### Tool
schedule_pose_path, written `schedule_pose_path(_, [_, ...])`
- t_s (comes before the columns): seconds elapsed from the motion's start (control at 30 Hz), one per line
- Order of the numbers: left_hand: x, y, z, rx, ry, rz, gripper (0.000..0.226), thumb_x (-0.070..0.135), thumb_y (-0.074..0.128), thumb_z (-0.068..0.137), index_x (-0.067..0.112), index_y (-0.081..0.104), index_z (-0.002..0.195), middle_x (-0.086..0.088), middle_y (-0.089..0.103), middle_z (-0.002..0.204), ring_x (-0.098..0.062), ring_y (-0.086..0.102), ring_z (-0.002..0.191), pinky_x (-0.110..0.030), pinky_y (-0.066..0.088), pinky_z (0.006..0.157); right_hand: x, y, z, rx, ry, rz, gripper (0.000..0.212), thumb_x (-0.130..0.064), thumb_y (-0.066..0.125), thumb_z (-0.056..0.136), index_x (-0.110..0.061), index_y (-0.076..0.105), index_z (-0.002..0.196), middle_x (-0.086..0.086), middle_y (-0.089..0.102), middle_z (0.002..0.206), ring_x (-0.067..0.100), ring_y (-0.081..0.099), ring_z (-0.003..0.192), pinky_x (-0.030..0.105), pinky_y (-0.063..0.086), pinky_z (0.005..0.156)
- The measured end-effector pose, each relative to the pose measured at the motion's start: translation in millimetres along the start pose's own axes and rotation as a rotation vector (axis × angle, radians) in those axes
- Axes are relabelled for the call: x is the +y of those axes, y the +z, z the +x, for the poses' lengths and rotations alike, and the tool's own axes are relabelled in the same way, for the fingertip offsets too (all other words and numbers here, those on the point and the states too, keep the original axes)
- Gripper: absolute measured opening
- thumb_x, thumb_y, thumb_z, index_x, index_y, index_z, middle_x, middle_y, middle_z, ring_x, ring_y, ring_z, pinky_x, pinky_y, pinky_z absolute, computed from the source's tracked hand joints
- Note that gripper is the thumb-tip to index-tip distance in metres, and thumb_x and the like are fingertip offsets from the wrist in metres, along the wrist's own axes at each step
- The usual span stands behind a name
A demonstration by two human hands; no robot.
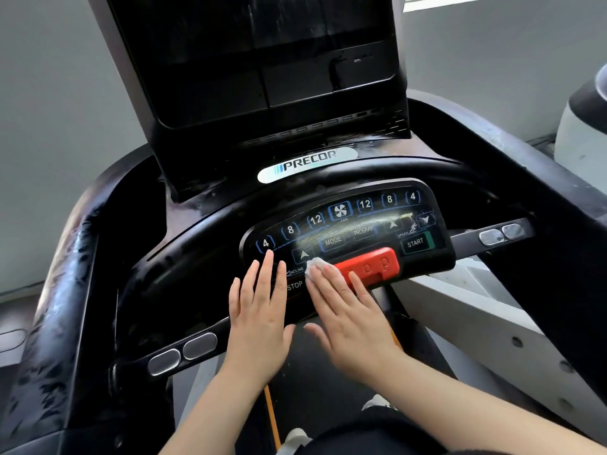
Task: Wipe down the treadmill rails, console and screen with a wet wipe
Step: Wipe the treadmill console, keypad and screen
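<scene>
Surface: We see a black treadmill console (348,231), its button panel streaked with wet smears, below a dark screen (256,47).
Room: Pale grey walls; a white machine (584,126) stands at far right.
Wipe: Our right hand (348,320), fingers straight, presses the wet wipe (317,266) flat beside the red stop bar (369,266).
Left hand (259,320): flat and empty on the panel's left edge.
Around: Silver pulse sensors (182,354) sit on the handlebar; scuffed rails (62,290) flank us.

Flat hands (262,310), wipe (317,265) on console (354,224)
</scene>
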State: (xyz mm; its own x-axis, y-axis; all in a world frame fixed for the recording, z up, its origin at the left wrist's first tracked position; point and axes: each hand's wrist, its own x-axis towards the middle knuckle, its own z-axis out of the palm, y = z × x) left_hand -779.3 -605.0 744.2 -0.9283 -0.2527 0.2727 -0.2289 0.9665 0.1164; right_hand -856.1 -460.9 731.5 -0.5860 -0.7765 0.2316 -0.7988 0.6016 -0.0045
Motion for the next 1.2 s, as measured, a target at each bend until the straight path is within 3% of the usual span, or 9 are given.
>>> schedule_pose_path(0.1, [-2.7,-2.1,-0.4,0.003,-0.010,0.005,0.117,0.027,0.092,0.043,0.005,0.030,0.140,-0.016,0.025,0.149,-0.032,0.024,0.134,-0.047,0.014,0.108,20.3,0.5,-5.9,0.031,0.022,-0.048,0.058,-0.045,0.019,0.100,-0.015,0.036,0.145,0.005,0.037,0.150,0.018,0.031,0.140,0.044,0.019,0.113])
schedule_pose_path(0.3, [0.3,-2.5,-1.2,-0.018,0.011,0.031,0.115,0.027,0.092,0.043,0.007,0.032,0.139,-0.015,0.025,0.149,-0.032,0.026,0.134,-0.049,0.017,0.107,34.0,-7.4,5.6,0.138,0.194,0.120,0.061,-0.043,0.016,0.101,-0.005,0.050,0.135,0.011,0.049,0.140,0.029,0.040,0.134,0.041,0.014,0.115])
schedule_pose_path(0.5, [3.8,1.9,-0.5,-0.035,0.061,0.058,0.113,0.023,0.091,0.042,0.008,0.033,0.138,-0.014,0.029,0.147,-0.032,0.030,0.132,-0.049,0.019,0.106,6.9,29.5,-18.0,0.082,-0.079,-0.126,0.070,-0.048,0.033,0.091,-0.009,0.023,0.149,0.003,0.012,0.159,0.017,0.010,0.146,0.040,0.004,0.118])
schedule_pose_path(0.6, [2.9,1.4,-0.6,-0.035,0.075,0.068,0.113,0.022,0.092,0.041,0.009,0.035,0.137,-0.013,0.030,0.146,-0.032,0.030,0.131,-0.050,0.019,0.106,27.0,41.0,-30.0,0.117,-0.017,-0.146,0.074,-0.049,0.031,0.092,-0.013,0.007,0.152,0.001,-0.003,0.160,0.015,0.000,0.147,0.042,0.004,0.117])
schedule_pose_path(0.73, [1.6,1.0,-0.5,-0.043,0.106,0.094,0.109,0.020,0.091,0.041,0.011,0.038,0.136,-0.013,0.032,0.146,-0.033,0.031,0.131,-0.051,0.019,0.106,48.7,36.9,-37.7,0.132,0.184,-0.087,0.064,-0.049,0.008,0.101,-0.013,-0.001,0.152,0.002,-0.010,0.160,0.017,-0.004,0.147,0.042,0.003,0.117])
schedule_pose_path(0.83, [-0.5,-0.3,0.1,-0.057,0.111,0.118,0.108,0.021,0.089,0.043,0.013,0.037,0.136,-0.012,0.030,0.147,-0.032,0.032,0.131,-0.052,0.019,0.107,28.4,32.3,-28.8,0.151,0.236,-0.015,0.066,-0.049,0.008,0.101,-0.008,0.004,0.152,0.006,-0.006,0.160,0.021,-0.002,0.147,0.040,0.002,0.117])
schedule_pose_path(1.0, [-1.5,-2.1,0.7,-0.055,0.129,0.126,0.107,0.026,0.090,0.044,0.014,0.037,0.137,-0.011,0.030,0.147,-0.031,0.032,0.131,-0.053,0.020,0.106,17.5,32.4,-24.0,0.098,0.020,-0.094,0.064,-0.048,0.009,0.101,-0.010,0.008,0.152,0.006,0.000,0.160,0.019,0.004,0.147,0.040,0.003,0.118])
schedule_pose_path(1.13, [-5.8,-1.4,1.1,-0.038,0.153,0.125,0.105,0.035,0.090,0.048,0.014,0.037,0.136,-0.011,0.032,0.146,-0.030,0.032,0.131,-0.052,0.020,0.106,30.9,18.8,-7.3,0.162,0.310,0.008,0.065,-0.049,0.008,0.100,-0.007,0.019,0.149,0.008,0.017,0.155,0.022,0.012,0.144,0.042,0.004,0.117])
schedule_pose_path(1.2, [-7.8,-0.6,0.7,-0.006,0.154,0.109,0.092,0.037,0.083,0.060,0.013,0.036,0.136,-0.010,0.032,0.146,-0.029,0.032,0.131,-0.050,0.020,0.106,20.6,14.2,4.9,0.198,0.317,0.050,0.065,-0.047,0.009,0.101,-0.003,0.027,0.146,0.012,0.025,0.153,0.025,0.015,0.143,0.043,0.006,0.115])
